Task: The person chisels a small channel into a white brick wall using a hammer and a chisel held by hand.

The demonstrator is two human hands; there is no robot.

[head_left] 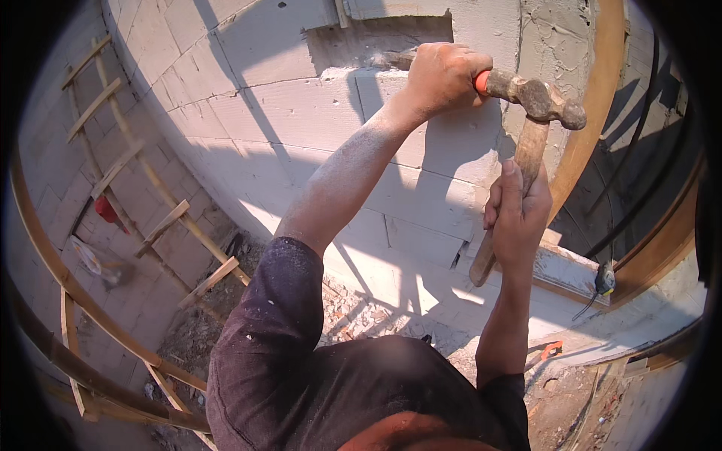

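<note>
My left hand (pixel 450 77) is closed round a chisel (pixel 482 81). The chisel's orange end shows on the right of the fist, and its other end points left into a rectangular recess (pixel 353 41) in the pale block wall (pixel 301 113). Dust and crumbs lie around the chisel's tip. My right hand (pixel 517 214) grips the wooden handle of a hammer (pixel 535 101), thumb along the shaft. The hammer's worn metal head is up against the chisel's orange end, or very near it. White dust coats my left forearm.
A wooden ladder (pixel 162 199) leans at the left, near curved-looking timber poles (pixel 68 278). To the right of the wall is a wooden frame (pixel 594 113) with a sill (pixel 575 270). A small dark and yellow object (pixel 604 279) sits on it. Rubble (pixel 361 319) covers the ground below.
</note>
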